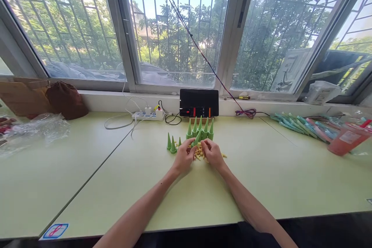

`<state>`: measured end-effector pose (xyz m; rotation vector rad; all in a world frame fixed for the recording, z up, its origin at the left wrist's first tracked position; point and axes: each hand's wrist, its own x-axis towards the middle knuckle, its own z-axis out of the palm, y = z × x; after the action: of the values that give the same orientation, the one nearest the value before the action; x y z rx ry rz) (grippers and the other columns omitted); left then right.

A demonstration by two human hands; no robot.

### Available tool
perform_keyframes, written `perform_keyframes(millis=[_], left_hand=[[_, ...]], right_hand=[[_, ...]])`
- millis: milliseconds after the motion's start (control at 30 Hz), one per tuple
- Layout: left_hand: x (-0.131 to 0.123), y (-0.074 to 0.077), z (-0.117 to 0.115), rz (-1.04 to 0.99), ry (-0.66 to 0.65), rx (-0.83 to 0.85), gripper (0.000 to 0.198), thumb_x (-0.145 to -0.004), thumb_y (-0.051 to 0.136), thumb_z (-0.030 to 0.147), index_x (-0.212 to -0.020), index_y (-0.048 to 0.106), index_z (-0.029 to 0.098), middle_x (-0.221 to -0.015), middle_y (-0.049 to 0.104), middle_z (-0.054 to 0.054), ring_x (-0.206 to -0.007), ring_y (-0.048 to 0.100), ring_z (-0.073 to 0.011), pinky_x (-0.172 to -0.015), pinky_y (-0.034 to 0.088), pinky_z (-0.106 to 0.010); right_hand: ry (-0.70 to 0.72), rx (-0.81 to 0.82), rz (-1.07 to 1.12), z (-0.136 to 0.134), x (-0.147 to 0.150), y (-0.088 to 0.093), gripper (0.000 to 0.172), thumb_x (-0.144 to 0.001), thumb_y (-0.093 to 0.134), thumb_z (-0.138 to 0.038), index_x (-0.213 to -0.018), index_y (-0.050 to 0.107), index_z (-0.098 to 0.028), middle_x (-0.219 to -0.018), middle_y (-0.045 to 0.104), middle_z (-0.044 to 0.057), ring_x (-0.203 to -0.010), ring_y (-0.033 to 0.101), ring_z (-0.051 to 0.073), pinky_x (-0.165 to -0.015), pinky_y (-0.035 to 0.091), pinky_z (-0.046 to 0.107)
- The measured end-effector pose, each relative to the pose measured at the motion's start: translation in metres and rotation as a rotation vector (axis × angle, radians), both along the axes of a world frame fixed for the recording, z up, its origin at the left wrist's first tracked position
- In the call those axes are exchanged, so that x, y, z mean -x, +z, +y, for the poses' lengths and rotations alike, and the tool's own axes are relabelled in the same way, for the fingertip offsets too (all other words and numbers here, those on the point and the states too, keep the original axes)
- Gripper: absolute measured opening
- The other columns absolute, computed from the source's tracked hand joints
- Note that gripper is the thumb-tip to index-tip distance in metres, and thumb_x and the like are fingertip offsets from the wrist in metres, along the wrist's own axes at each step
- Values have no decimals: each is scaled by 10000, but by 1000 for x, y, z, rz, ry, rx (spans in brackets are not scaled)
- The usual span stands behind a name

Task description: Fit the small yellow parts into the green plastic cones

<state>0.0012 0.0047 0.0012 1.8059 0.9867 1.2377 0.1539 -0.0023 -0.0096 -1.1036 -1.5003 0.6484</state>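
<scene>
Head view: left hand [185,155] grips a tilted green cone [197,138], right hand [213,153] just beside has fingers pinched, can't tell on what, yellow pieces [199,154] lie between both, upright cones [205,130] stand just beyond, smaller group [173,146] left of left hand.

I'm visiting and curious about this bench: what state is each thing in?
Left grip: closed on a green cone, tilted.
Right grip: fingertips bunched, contents unclear.
Other green cones: standing upright.
Yellow pieces: loose, scattered.
Power strip: plugs inserted.
Black panel: propped up.
Plastic wrap: crumpled.
Drink cup: straw in.
Red-blue cable: partly bundled.
</scene>
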Motion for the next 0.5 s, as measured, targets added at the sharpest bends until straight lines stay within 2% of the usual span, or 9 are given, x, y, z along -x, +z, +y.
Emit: perform_keyframes(millis=[133, 300, 500], left_hand=[[1, -1, 1, 2, 39, 9, 425, -853, 554, 375, -1204, 561, 137, -1001, 660, -95, -475, 519, -62, -418, 434, -200], [1, -5, 2, 37, 36, 1, 433, -853, 558, 396, -1205, 560, 145, -1123, 635, -128, -487, 522, -55, -421, 439, -195], [2, -6, 2, 19, 20, 2, 427, -848, 567, 407, -1190, 565, 152, -1103, 640, -123, -455, 517, -48, -405, 444, -194]], right_hand=[[71, 10, 16, -1, 0, 1, 320, -886, 496, -503, -846, 573, -195, -613, 540, -20, -490, 463, 120, -485, 382, 238], [90, 22, 3, -1, -1, 0, 322, -884, 488, -498, -802, 572, -198, -546, 506, -29, -471, 454, 127, -466, 364, 242], [79, 8, -33, -2, -3, 0, 326, -897, 468, -481, -755, 555, -201, -508, 475, -38, -452, 420, 121, -457, 334, 241]])
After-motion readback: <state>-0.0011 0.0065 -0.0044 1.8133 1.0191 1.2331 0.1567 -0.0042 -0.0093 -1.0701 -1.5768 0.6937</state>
